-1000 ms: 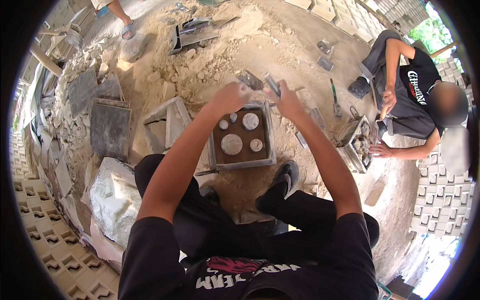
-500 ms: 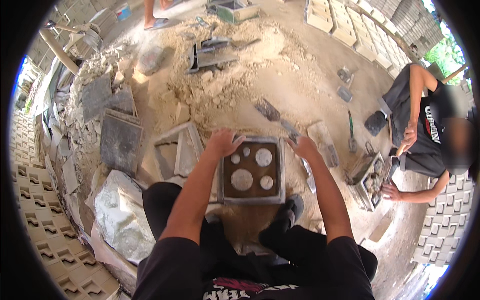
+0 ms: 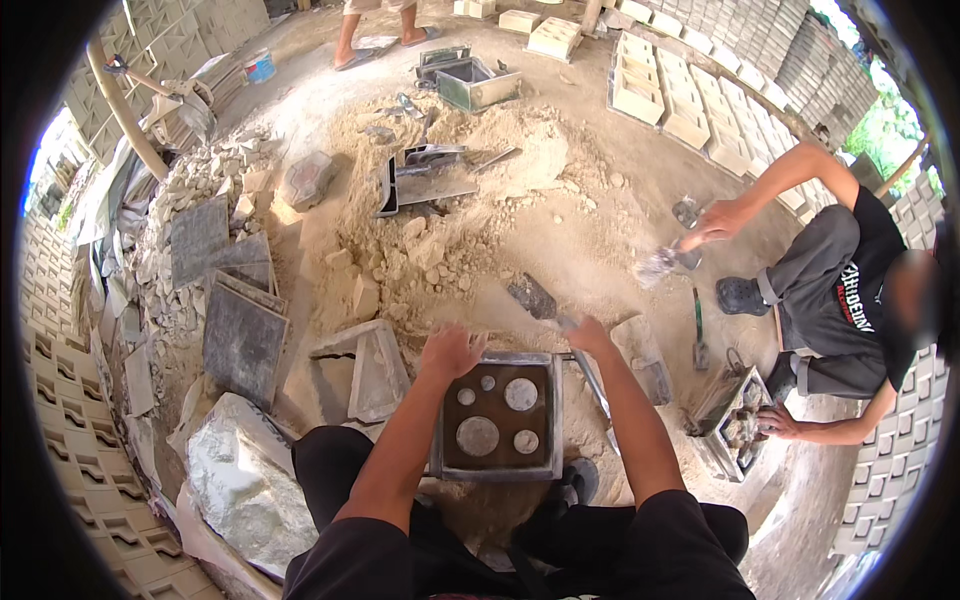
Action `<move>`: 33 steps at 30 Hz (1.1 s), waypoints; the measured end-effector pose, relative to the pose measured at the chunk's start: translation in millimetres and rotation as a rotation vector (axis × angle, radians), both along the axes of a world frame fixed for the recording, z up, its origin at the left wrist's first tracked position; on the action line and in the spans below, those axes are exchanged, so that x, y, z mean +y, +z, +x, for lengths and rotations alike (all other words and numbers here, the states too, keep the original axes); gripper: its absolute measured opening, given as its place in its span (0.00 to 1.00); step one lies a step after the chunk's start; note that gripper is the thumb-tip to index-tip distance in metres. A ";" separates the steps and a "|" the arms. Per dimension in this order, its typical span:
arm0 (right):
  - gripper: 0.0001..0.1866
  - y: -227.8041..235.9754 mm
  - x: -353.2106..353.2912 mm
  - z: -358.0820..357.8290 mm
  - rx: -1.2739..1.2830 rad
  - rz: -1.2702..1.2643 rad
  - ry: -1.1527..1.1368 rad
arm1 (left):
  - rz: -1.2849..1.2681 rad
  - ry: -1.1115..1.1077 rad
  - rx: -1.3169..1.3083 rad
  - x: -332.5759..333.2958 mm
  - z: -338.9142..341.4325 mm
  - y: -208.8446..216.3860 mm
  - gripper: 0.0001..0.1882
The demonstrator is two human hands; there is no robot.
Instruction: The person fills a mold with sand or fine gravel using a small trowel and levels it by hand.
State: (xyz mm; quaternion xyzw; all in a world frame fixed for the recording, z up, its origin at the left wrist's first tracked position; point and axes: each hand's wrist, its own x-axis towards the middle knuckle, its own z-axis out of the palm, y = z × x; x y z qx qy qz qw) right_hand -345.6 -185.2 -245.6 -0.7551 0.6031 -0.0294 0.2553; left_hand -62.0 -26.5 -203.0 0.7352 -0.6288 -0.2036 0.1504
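A square metal-framed mould lies in front of me, filled with brown material showing several pale round discs. My left hand is at its far left corner, fingers spread, holding nothing. Beyond the far right corner, my right hand is closed around the handle end of a trowel; its dusty blade points away to the left over the sandy ground. The fingers' exact grip is partly hidden. A long metal bar lies beside the mould, under my right forearm.
A heap of pale sand and lumps lies ahead, metal parts on it. Left are dark flat plates, an angular frame and a white rock. A co-worker crouches right, one hand on another mould.
My right hand has moved forward from the mould's edge onto the trowel handle. My left hand's fingers have lifted and spread. The co-worker's arm has swung out toward the sand with a blurred, whitish tool.
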 end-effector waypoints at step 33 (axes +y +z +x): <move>0.21 36.5 -25.6 70.3 0.198 0.135 0.492 | 0.016 0.520 0.095 -5.4 1.3 -10.5 0.18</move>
